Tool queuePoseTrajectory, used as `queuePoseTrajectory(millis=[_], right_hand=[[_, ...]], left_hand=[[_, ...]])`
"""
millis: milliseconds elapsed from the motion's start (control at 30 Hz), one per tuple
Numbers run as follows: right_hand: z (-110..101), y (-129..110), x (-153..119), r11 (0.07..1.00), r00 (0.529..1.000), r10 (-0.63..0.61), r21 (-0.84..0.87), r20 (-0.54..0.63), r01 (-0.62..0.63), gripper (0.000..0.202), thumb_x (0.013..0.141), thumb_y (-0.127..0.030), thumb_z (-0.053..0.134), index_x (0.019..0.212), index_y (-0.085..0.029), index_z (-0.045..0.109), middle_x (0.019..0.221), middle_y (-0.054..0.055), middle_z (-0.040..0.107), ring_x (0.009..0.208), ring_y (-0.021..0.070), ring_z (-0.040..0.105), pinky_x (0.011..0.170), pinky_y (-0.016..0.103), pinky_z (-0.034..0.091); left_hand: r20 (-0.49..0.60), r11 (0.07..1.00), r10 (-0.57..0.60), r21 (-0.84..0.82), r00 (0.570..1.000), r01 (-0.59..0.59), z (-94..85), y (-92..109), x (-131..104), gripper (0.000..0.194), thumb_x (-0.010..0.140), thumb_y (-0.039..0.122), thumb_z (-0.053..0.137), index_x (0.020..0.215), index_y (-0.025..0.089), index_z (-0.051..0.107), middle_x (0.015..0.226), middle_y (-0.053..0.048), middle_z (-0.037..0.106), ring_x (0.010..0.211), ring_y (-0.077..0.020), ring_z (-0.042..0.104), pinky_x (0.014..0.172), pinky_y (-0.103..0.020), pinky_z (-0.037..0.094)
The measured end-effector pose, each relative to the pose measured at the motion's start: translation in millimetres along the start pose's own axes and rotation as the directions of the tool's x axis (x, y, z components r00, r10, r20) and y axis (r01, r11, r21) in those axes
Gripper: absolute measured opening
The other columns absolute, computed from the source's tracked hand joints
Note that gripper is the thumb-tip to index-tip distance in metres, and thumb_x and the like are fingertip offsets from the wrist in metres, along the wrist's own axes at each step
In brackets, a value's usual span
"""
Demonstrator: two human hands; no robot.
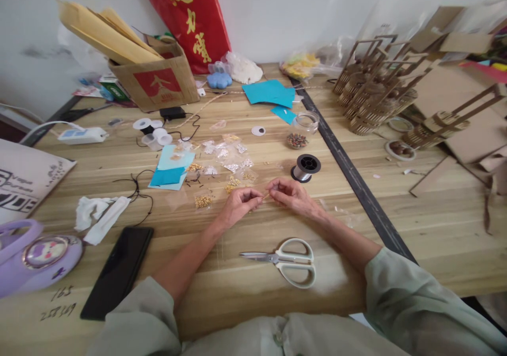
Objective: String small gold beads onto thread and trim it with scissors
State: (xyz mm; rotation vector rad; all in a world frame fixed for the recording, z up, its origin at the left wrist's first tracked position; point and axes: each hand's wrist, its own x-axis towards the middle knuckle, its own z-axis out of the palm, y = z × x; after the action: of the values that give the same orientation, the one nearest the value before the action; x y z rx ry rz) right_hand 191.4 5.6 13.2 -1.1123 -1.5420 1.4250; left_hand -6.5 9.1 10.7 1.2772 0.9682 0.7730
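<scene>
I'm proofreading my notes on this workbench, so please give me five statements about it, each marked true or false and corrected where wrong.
1. The left hand and right hand meet at a small golden piece. True.
2. The silver-bladed scissors with pale handles are held in the right hand. False: the scissors lie on the wooden table, on the near side of both hands.
3. The flat black rectangular phone lies to the left of the left hand. True.
4. The black spool of silvery wire stands beside the phone. False: the spool stands just beyond the right hand.
5. The round, clear jar holds small beads of several colours. True.
</scene>
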Motion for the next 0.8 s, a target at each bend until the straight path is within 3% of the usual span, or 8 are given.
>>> queuePoseTrajectory(millis=[400,800], right_hand=[[2.8,-4.9,0.6,1.0,1.0,0.005,0.016,-0.026,-0.005,0.032,0.078,-0.044,0.066,0.09,-0.015,0.059,0.057,-0.005,0.049,0.049,0.0071,0.041,0.045,0.021,0.03],[-1.5,-4.3,0.6,0.997,0.999,0.031,0.065,0.021,-0.033,0.031,0.076,-0.043,0.07,0.084,-0.014,0.061,0.06,-0.004,0.054,0.049,0.0067,0.047,0.044,0.019,0.036]], left_hand=[[0.054,0.998,-0.016,-0.053,0.998,0.019,-1.6,-0.7,0.0,0.03,0.068,0.038,0.075,0.078,0.011,0.066,0.062,-0.001,0.063,0.055,-0.0093,0.056,0.056,-0.022,0.047],[0.078,0.997,0.017,0.074,0.997,-0.023,-2.7,-0.7,0.1,0.027,0.07,0.037,0.073,0.071,0.012,0.062,0.057,0.002,0.056,0.05,-0.0067,0.05,0.049,-0.018,0.041]])
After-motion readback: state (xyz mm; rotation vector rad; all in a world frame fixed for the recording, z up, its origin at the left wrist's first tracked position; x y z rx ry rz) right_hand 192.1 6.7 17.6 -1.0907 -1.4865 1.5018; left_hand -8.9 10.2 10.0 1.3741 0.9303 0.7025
